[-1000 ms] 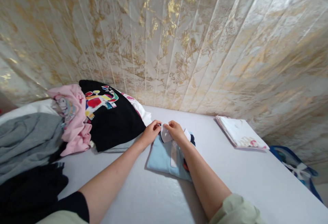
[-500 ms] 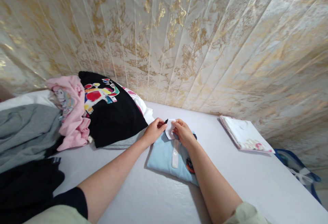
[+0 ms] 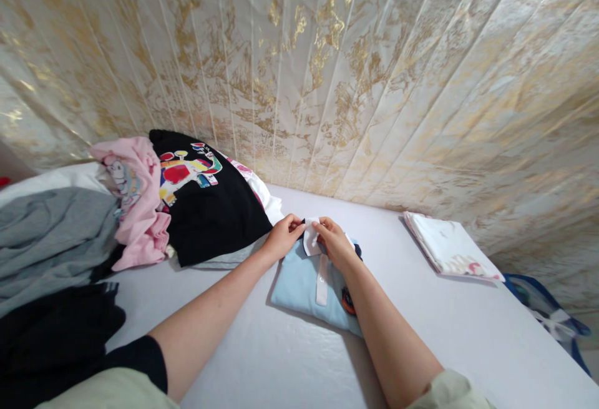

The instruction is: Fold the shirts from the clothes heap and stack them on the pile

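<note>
A folded light blue polo shirt (image 3: 299, 287) lies on the white surface before me, its white button placket (image 3: 322, 281) facing up and a dark round patch at its right side. Its white, dark-edged collar (image 3: 311, 240) is raised between my hands. My left hand (image 3: 284, 236) pinches the collar's left edge between thumb and fingers. At the other side of the collar, my right hand (image 3: 334, 241) grips it with the fingertips, and this hand and forearm cover part of the shirt's right side.
To the left lie a black shirt (image 3: 224, 221) with a colourful print, a pink garment (image 3: 140, 209), a grey garment (image 3: 56, 234) and black clothing (image 3: 56, 328). A folded white garment (image 3: 449, 243) rests at right, near a blue-edged clear bag (image 3: 547, 315). A gold-patterned wall covering (image 3: 318, 84) stands behind.
The view has shifted slightly, so things appear a little further right. Both hands stay at the collar, with the fingers moved only a little.
</note>
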Motion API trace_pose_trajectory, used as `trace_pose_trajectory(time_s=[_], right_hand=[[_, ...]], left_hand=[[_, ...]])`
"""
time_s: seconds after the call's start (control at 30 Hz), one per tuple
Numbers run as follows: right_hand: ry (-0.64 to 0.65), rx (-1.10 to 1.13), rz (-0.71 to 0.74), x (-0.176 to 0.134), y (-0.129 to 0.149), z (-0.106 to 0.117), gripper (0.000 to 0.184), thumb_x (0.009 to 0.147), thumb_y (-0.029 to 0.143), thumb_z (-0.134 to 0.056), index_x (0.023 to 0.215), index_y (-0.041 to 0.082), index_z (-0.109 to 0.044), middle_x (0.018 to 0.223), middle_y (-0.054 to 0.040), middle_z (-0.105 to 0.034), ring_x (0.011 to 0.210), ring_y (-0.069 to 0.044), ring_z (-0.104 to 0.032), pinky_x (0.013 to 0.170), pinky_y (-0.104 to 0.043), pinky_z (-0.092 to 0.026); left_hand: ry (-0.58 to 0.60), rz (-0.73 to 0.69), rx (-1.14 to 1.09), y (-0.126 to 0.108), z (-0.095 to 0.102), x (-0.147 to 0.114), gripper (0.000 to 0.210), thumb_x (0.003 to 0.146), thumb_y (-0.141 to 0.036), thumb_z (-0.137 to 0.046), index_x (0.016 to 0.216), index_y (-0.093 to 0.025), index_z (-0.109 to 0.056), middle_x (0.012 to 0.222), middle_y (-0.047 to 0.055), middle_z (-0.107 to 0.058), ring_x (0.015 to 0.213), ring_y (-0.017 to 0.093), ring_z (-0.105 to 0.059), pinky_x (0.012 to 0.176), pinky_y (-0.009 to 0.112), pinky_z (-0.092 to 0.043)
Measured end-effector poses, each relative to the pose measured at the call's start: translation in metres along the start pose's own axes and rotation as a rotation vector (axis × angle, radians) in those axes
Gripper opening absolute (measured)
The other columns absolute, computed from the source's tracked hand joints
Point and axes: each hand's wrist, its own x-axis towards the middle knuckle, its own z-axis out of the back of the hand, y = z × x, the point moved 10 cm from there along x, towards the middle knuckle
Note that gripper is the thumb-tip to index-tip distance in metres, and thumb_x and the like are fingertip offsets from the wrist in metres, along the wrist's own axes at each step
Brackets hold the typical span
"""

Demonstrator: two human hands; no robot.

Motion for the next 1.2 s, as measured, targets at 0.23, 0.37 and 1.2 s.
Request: trace_pose_trajectory(time_s=[0.23,0.37,1.2], right_hand=[[-0.102,-0.252,0.159,0.006,0.001,0.009,0.031,0.071,0.048,-0.064,0.074,0.018,-0.055,0.061,0.0041,-0.053,0.053,-0.010,-0.045,0.052,-0.023,-0.033],[-0.147,-0.479,0.243,0.003,0.007,0.010,0.021,0.078,0.039,-0.054,0.085,0.019,-0.055,0.066,0.0028,-0.056,0.057,-0.013,-0.051,0.054,-0.024,-0.037],[0.006,-1.392,0.196,-0.021,0.002,-0.039,0.065,0.091,0.049,-0.039,0.147,0.017,-0.032,0.151,-0.0113,-0.035,0.138,-0.026,-0.028,0.112,-0.046,-0.016]], left_hand=[[-0.065,0.025,0.127,0.006,0.005,0.003,0.004,0.079,-0.022,-0.057,0.076,-0.020,-0.054,0.070,-0.002,-0.063,0.068,0.014,-0.060,0.067,0.024,-0.046],[-0.116,0.042,0.242,0.007,0.009,0.000,0.006,0.080,-0.017,-0.057,0.077,-0.021,-0.053,0.069,-0.002,-0.061,0.068,0.014,-0.060,0.066,0.024,-0.044],[-0.151,-0.001,0.559,-0.002,0.014,-0.013,0.012,0.080,-0.015,-0.057,0.092,-0.019,-0.057,0.089,0.004,-0.064,0.082,0.017,-0.063,0.081,0.029,-0.049]])
